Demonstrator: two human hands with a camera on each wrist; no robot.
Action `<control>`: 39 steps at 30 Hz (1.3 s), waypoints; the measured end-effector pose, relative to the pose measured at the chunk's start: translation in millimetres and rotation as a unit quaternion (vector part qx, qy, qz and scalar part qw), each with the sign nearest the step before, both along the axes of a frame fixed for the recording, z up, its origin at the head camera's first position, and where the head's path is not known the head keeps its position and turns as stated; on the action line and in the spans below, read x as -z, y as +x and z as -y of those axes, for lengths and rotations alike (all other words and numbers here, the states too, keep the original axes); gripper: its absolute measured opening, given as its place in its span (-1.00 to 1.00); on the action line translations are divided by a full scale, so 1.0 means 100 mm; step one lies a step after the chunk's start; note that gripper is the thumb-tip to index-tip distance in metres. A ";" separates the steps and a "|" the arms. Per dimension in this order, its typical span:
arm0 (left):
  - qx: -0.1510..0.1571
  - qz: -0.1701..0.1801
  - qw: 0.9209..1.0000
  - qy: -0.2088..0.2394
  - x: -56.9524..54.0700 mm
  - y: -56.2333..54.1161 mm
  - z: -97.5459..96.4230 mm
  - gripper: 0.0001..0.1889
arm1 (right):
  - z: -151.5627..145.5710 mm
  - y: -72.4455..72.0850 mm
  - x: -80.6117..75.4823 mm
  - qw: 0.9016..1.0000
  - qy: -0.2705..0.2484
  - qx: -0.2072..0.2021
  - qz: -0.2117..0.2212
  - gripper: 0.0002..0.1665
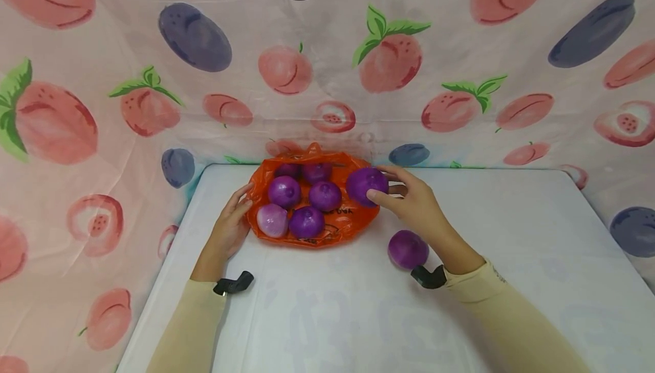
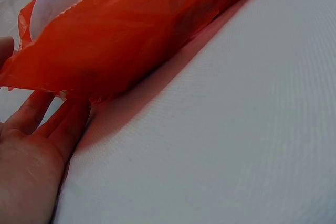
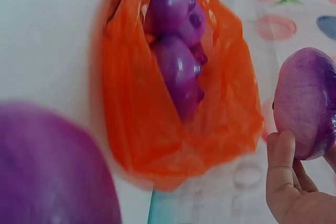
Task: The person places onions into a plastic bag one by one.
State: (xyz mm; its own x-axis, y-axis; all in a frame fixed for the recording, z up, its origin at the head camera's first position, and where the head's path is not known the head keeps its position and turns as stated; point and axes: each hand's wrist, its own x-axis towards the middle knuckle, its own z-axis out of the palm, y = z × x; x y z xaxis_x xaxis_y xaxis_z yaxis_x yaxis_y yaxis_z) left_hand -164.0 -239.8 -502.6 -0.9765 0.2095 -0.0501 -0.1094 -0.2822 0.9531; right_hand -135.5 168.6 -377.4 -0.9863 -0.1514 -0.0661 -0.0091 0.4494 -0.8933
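An orange plastic bag (image 1: 353, 228) lies with its mouth spread wide, several purple onions (image 1: 306, 223) inside; one at the front left is paler. My left hand (image 1: 231, 228) holds the bag's left rim, and in the left wrist view the fingers (image 2: 65, 124) go under the plastic while the thumb is above it. Over the bag's right rim, my right hand (image 1: 417, 199) grips a purple onion (image 1: 364, 185) between thumb and fingers. The right wrist view shows this onion (image 3: 305, 103) raised beside the bag (image 3: 152, 145).
Another purple onion (image 1: 407, 249) sits on the white table (image 1: 327, 316), right of the bag and below my right forearm. A fruit-printed cloth (image 1: 286, 15) hangs behind the table and along its sides. Black straps (image 1: 233, 283) are on both wrists.
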 end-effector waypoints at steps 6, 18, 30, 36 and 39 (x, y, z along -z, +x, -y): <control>0.000 0.006 1.000 -0.002 0.00 0.00 0.00 -0.48 | 0.23 0.02 0.01 1.000 0.007 -0.026 -0.009 -0.19; 0.000 0.005 1.000 0.002 0.00 -0.01 0.00 -0.48 | 0.48 -0.03 0.20 0.999 0.015 -0.040 -0.008 -0.26; -0.002 0.003 1.000 -0.003 0.00 -0.01 0.01 -0.49 | 0.66 -0.10 0.36 0.998 0.036 -0.044 0.001 -0.27; 0.000 -0.002 1.000 -0.001 0.00 0.00 0.00 -0.49 | 0.72 -0.13 0.45 0.998 0.033 -0.046 0.007 -0.25; 0.001 -0.004 1.000 0.000 0.00 0.00 0.00 -0.49 | 0.75 -0.15 0.48 0.998 0.032 -0.045 0.008 -0.25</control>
